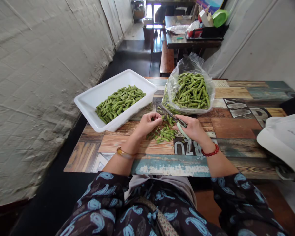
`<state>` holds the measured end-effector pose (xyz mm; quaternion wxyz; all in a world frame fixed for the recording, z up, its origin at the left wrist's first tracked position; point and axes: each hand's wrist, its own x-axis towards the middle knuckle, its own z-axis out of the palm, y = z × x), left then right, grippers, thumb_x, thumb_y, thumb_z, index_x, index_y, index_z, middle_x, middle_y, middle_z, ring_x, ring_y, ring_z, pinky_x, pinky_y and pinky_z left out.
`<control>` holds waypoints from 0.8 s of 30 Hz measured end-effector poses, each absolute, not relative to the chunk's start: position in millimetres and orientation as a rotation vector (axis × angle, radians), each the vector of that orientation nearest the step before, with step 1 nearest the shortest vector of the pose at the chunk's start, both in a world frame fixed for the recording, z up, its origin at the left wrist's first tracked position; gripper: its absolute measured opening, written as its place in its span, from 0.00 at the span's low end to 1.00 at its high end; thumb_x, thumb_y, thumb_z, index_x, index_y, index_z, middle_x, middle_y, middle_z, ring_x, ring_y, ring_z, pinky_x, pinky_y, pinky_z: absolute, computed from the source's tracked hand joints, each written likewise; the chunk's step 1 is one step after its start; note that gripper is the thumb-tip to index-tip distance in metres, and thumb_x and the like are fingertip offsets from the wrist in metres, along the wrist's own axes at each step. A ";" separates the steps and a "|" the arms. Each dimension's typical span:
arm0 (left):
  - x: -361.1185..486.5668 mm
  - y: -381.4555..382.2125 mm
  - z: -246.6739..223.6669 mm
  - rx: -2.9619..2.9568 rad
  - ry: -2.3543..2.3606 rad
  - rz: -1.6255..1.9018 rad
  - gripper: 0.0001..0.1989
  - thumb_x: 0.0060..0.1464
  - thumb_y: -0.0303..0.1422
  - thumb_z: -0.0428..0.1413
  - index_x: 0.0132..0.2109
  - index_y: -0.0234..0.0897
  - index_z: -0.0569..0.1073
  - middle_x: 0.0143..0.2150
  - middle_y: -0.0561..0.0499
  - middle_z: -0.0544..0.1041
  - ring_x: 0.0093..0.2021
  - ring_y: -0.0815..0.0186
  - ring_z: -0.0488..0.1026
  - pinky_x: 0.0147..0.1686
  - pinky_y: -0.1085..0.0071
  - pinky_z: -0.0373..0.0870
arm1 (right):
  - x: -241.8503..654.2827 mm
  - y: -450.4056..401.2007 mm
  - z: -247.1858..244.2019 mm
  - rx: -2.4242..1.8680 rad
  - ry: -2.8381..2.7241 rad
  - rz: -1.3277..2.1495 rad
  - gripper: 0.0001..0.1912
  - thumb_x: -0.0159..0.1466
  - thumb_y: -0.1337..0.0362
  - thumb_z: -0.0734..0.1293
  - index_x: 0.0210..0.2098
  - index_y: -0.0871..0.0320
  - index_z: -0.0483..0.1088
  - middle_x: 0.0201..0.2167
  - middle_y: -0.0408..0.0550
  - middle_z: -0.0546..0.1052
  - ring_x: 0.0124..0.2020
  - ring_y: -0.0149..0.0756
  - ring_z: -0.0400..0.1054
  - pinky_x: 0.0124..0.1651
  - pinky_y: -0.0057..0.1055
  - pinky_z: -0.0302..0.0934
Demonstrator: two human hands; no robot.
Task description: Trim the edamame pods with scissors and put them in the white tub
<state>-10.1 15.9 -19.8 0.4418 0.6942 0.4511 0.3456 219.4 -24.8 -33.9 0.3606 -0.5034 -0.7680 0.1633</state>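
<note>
My left hand (149,124) is closed in a pinch on a green soybean pod (163,117), mostly covered by the fingers. In my right hand (193,128) is a pair of scissors (169,113) with pale green handles, its blades pointing up and left near the left fingertips. Below and between the hands lies a small heap of pods (167,134) with trimmed bits on the table. A white plastic tub (97,95) holding many pods sits at the left. Beyond my right hand stands an open clear plastic bag (195,61) full of pods.
The patchwork-patterned table (232,127) runs to the right, where a white cap (282,137) lies near the edge. A rough white wall (51,59) rises at the left. Farther back are a bench (167,59) and another table (172,41) bearing a dark tray.
</note>
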 end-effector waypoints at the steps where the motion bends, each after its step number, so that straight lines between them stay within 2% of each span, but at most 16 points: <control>1: -11.1 15.1 -17.5 1.587 1.055 0.902 0.10 0.53 0.37 0.59 0.33 0.33 0.72 0.26 0.55 0.67 0.25 0.72 0.60 0.28 0.74 0.57 | 219.6 -24.8 -33.6 -1.302 -1.986 0.420 0.24 0.58 0.57 0.73 0.53 0.57 0.74 0.48 0.53 0.80 0.48 0.47 0.76 0.52 0.41 0.70; 4: -12.0 11.8 -12.8 1.271 0.926 0.953 0.15 0.50 0.42 0.62 0.36 0.34 0.70 0.24 0.58 0.62 0.21 0.76 0.53 0.22 0.76 0.49 | 219.9 -25.3 -33.3 -1.311 -2.021 0.432 0.27 0.57 0.57 0.74 0.53 0.59 0.72 0.49 0.56 0.79 0.49 0.49 0.75 0.53 0.43 0.70; 7: -10.6 9.4 -12.0 1.155 0.869 0.959 0.17 0.48 0.43 0.64 0.34 0.34 0.69 0.23 0.59 0.61 0.20 0.77 0.51 0.20 0.76 0.45 | 219.1 -26.0 -33.6 -1.304 -2.062 0.463 0.27 0.57 0.57 0.74 0.54 0.59 0.72 0.49 0.57 0.78 0.49 0.49 0.74 0.53 0.45 0.69; 11: -9.1 8.3 -13.8 1.236 0.872 0.960 0.16 0.50 0.42 0.63 0.34 0.33 0.71 0.24 0.57 0.64 0.21 0.77 0.54 0.21 0.76 0.49 | 216.7 -26.8 -33.0 -1.276 -2.100 0.489 0.27 0.57 0.56 0.74 0.54 0.58 0.71 0.48 0.55 0.78 0.48 0.48 0.74 0.52 0.44 0.69; 16: -10.0 8.5 -16.9 1.384 0.862 0.918 0.14 0.51 0.40 0.63 0.36 0.31 0.76 0.30 0.52 0.72 0.28 0.72 0.64 0.29 0.75 0.59 | 215.1 -27.5 -32.5 -1.246 -2.104 0.529 0.27 0.57 0.57 0.74 0.54 0.57 0.72 0.49 0.54 0.78 0.48 0.47 0.74 0.51 0.43 0.70; 24: -11.9 11.6 -19.9 1.420 0.886 0.938 0.13 0.49 0.38 0.63 0.35 0.31 0.78 0.31 0.50 0.75 0.32 0.67 0.68 0.35 0.72 0.63 | 216.7 -28.0 -35.0 -1.242 -2.113 0.525 0.25 0.58 0.56 0.73 0.52 0.60 0.73 0.47 0.56 0.79 0.48 0.48 0.74 0.52 0.43 0.70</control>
